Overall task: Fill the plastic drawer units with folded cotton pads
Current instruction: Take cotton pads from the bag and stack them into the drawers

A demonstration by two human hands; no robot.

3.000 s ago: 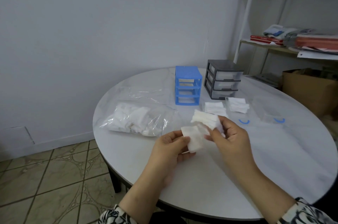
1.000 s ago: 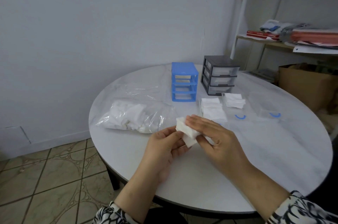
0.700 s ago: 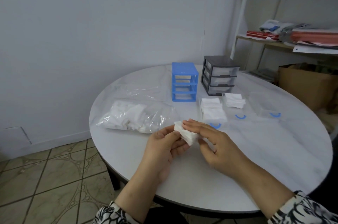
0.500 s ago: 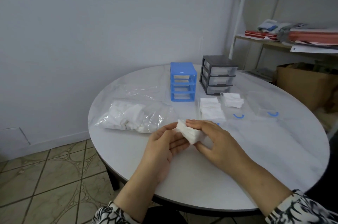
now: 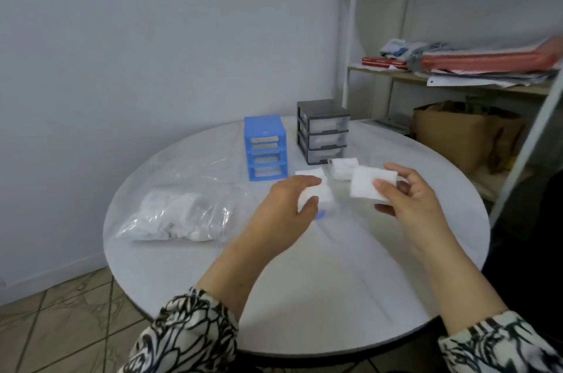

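Round white table (image 5: 304, 296); clear bag of cotton pads (image 5: 179, 215) at its left; grey drawer unit (image 5: 322, 131) and blue drawer unit (image 5: 265, 147) side by side at the far edge; right hand (image 5: 405, 193) pinching a folded cotton pad (image 5: 367, 185) above the table; left hand (image 5: 283, 205) with fingers curled round a pad stack (image 5: 320, 194); another pad pile (image 5: 342, 168) before the grey unit

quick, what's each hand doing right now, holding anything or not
Left hand: curled around a folded cotton pad, holding it.
Right hand: pinching a flat cotton pad, holding it above the table.
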